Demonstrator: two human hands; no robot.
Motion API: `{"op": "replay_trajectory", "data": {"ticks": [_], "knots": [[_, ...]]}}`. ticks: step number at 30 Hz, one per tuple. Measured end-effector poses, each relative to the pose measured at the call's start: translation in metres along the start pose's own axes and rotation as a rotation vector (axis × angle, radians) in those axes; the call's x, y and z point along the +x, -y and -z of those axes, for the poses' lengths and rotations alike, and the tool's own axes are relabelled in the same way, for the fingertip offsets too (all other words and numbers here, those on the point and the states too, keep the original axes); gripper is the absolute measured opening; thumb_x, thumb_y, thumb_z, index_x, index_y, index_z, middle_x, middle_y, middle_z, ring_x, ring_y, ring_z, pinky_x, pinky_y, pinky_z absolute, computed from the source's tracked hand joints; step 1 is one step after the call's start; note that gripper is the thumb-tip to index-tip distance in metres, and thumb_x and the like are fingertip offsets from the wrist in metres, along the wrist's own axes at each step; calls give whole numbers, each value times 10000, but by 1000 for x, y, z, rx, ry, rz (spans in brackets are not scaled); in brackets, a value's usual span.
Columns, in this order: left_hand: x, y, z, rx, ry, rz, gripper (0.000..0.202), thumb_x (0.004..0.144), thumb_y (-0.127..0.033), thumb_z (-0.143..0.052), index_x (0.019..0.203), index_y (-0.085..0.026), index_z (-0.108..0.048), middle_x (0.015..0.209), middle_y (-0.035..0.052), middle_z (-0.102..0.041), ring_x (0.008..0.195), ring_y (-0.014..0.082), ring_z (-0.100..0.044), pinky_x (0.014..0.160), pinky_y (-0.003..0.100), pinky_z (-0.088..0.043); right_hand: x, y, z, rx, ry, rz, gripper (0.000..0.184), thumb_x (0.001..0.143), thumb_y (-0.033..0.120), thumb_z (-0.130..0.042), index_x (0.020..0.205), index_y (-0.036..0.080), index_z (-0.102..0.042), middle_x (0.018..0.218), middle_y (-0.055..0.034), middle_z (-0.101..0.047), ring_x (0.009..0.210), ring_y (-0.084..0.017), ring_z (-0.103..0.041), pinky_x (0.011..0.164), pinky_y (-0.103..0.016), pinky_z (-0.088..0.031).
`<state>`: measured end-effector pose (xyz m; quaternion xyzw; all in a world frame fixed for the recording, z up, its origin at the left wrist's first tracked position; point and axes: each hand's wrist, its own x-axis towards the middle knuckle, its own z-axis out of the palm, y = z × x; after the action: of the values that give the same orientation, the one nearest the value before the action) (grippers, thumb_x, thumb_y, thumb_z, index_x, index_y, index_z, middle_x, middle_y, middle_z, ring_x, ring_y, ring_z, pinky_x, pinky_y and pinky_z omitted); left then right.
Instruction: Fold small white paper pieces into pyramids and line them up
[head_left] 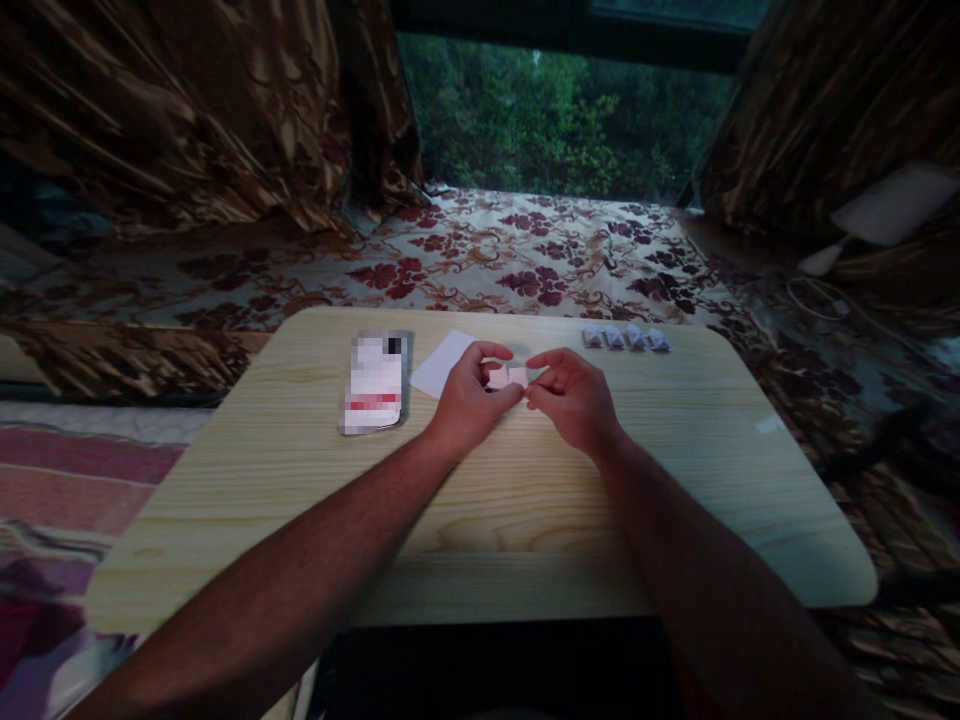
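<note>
Dim light lies over a pale wooden table (525, 500) set against a flowered bedspread (480, 260), with brown curtains (187, 110) and a window onto green trees (540, 120) beyond.

Nearest me, both forearms reach in from six o'clock and meet just past the middle of the table. My left hand (469, 405) and my right hand (574, 400) pinch one small folded paper piece (508, 377) between fingertips and thumbs, held just above the wood; the remaining fingers curl loosely. I judge the grip thin: the piece is tiny, the light is poor, and a crease pressed off-line or a slipping thumb could spoil the fold or drop it.

Just behind my left hand, at eleven o'clock, lies a white paper sheet (444, 362); a sweep of the wrist could push or crumple it. Further at ten o'clock rests a flat packet (375, 385), its face blurred.

At one o'clock, near the far edge, four small folded pieces (626, 338) sit in a row, touching or nearly so. They stand close to the rim, so a careless reach could knock them onto the bedspread.
</note>
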<state>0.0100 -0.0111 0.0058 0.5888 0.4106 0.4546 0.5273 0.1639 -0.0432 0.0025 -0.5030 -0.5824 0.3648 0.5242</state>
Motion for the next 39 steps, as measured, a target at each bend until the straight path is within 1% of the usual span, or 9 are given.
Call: {"op": "replay_trajectory", "data": {"ticks": [11, 15, 21, 34, 39], "knots": [[0, 0, 1, -48, 29, 7, 438, 665, -151, -726, 1050, -205, -524, 722, -52, -572, 569, 90, -553, 532, 209, -390, 0, 2, 0, 4, -5, 12, 277, 721, 167, -647, 995, 186, -617, 581, 48, -644, 447, -96, -507, 434, -209, -339], [-1, -4, 0, -14, 18, 20, 431, 665, -156, -724, 1043, -207, -524, 725, -49, -578, 567, 89, -542, 529, 208, -390, 0, 2, 0, -25, -4, 9, 267, 725, 178, -645, 990, 193, -617, 581, 51, -631, 458, -98, -505, 451, -214, -352], [-4, -9, -2, 23, 37, 31, 451, 648, -166, -729, 1048, -201, -523, 782, -33, -610, 565, 80, -525, 524, 201, -386, 0, 1, 1, -55, -26, 8, 259, 727, 193, -647, 985, 197, -618, 584, 53, -618, 467, -101, -502, 456, -218, -347], [-2, -4, 0, 27, 30, 17, 431, 654, -136, -696, 1047, -196, -529, 753, -41, -578, 572, 83, -511, 533, 202, -383, 0, 0, 0, -61, -6, 17, 269, 734, 188, -644, 1002, 195, -622, 585, 53, -617, 460, -93, -482, 461, -215, -348], [-1, -3, 1, -26, 52, 44, 455, 650, -142, -705, 1065, -203, -528, 766, -34, -599, 598, 97, -552, 547, 209, -396, -1, 2, 0, -37, -2, 19, 266, 732, 190, -646, 997, 194, -619, 585, 51, -620, 455, -93, -477, 448, -213, -340]]}}
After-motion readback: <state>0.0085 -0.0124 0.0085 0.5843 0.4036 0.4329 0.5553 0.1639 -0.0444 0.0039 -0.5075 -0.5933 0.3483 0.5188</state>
